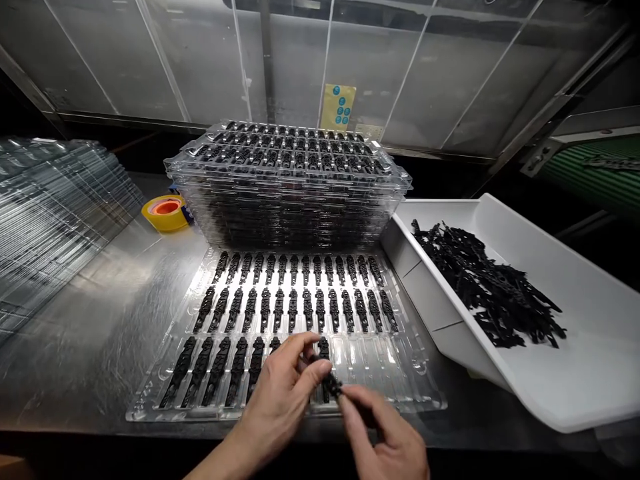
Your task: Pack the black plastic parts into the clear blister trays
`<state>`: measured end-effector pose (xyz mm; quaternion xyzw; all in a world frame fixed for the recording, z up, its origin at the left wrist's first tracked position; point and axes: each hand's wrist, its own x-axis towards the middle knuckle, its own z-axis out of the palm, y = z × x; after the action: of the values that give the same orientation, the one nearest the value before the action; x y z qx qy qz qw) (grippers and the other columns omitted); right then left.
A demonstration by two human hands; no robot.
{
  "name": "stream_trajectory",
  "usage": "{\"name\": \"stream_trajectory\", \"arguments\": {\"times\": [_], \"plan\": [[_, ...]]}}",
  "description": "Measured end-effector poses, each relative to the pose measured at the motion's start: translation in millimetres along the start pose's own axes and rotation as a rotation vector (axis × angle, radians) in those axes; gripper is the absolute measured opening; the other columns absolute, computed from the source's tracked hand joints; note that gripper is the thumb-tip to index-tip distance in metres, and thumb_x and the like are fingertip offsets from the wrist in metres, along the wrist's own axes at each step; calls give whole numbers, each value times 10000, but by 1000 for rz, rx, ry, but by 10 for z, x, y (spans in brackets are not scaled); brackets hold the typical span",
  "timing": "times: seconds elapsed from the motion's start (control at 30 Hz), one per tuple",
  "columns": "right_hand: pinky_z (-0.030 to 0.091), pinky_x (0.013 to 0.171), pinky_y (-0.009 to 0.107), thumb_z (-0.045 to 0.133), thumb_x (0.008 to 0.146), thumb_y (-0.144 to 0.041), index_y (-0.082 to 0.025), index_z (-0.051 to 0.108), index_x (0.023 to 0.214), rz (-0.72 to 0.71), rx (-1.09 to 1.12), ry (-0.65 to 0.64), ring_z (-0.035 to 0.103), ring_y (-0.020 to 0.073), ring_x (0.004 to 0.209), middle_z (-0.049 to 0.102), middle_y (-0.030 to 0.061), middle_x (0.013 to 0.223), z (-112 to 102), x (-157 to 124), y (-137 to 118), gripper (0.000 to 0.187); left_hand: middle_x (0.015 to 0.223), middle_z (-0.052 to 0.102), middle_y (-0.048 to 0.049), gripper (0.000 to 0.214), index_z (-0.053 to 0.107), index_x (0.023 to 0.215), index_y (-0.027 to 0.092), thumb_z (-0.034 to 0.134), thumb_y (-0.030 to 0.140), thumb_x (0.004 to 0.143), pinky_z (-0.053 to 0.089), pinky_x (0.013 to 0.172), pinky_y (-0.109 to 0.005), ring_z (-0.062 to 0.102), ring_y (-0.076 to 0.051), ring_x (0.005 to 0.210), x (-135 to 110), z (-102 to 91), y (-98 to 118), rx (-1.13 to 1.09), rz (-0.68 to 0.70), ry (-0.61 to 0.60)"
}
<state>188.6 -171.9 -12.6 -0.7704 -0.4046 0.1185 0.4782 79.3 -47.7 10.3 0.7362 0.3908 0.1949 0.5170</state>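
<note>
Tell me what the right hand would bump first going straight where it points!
Past the slim black plastic part it holds, the right hand would probably meet the left hand first, though depth is unclear.

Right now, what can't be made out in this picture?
All in the head view:
Narrow black part: blurred, partly covered by the left hand and the right hand.
Transparent plastic tray: part of its front row is hidden behind the left hand.
Transparent plastic stack: cut off by the left edge.
White plastic bin: cut off by the right edge.
Yellow card: any print on its round blue stickers is too small.
</note>
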Motion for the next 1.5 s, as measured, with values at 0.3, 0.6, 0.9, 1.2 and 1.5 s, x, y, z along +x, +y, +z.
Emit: {"name": "stream_trajectory", "arguments": {"times": [0.3, 0.6, 0.9, 1.2, 1.5], "plan": [[510, 614, 240, 455, 927, -341, -214, 667, 876, -98, -258, -125, 654, 161, 681, 686, 32, 800, -71, 291, 161, 253, 979, 594, -93, 225, 617, 1038, 158, 464, 115, 879, 507, 767, -378, 541, -221, 899, 99, 143, -114, 444, 360, 48], [497, 629, 284, 397, 959, -288, -199, 669, 904, -170, -338, -165, 627, 175, 707, 637, 45, 781, 0, 331, 204, 292, 1001, 587, -74, 243, 618, 1039, 189, 474, 106, 862, 495, 774, -392, 504, -227, 904, 154, 223, -49, 532, 308, -35], [517, 832, 366, 531, 891, -435, -266, 656, 1116, -208, -450, 42, 633, 218, 961, 665, 53, 1087, -1231, 856, 216, 308, 1110, 534, -71, 300, 561, 1026, 190, 632, 169, 735, 437, 834, -426, 449, -252, 978, 165, 357, 104, 681, 296, -200], [420, 617, 296, 765, 611, -210, -159, 710, 920, 152, -996, -544, 658, 271, 785, 698, 132, 866, -1892, 2249, 1124, 318, 1019, 582, -100, 214, 636, 968, 158, 581, 135, 763, 431, 816, -449, 488, -273, 952, 200, 469, 169, 897, 275, -157], [405, 577, 269, 505, 771, -212, -218, 638, 799, 186, -877, -311, 613, 180, 671, 669, 31, 754, -2130, 2060, 928, 136, 994, 606, -131, 264, 685, 933, 99, 446, 33, 840, 454, 818, -466, 537, -251, 877, 137, 606, 19, 1208, 424, -177]]}}
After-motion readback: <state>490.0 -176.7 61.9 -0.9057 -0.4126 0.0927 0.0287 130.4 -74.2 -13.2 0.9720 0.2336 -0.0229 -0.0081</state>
